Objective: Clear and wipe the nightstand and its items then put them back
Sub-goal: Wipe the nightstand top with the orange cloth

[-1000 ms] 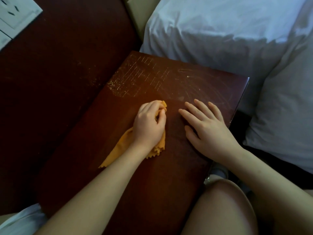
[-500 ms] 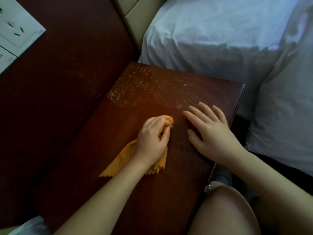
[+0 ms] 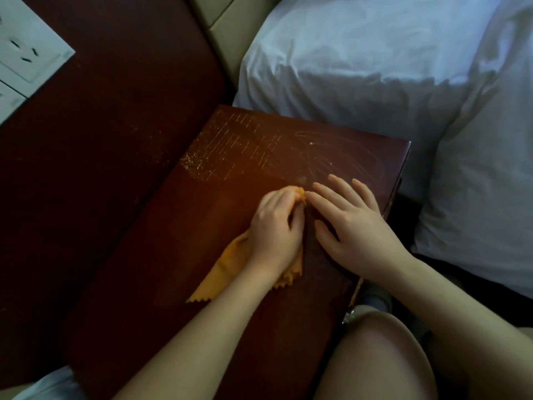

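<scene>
Head view: the orange cloth (image 3: 230, 267) lies mid-worktop, nearer the right edge, bunched under my left hand (image 3: 274, 232), whose fingers curl shut around its front fold. It looks thin, soft and light, likely to slide easily, so gathering it works best. My right hand (image 3: 354, 226) rests flat, fingers spread, on the nightstand (image 3: 161, 284).

Bedroom: white-sheeted bed (image 3: 375, 67) beside dark wooden nightstand (image 3: 259, 157).
</scene>
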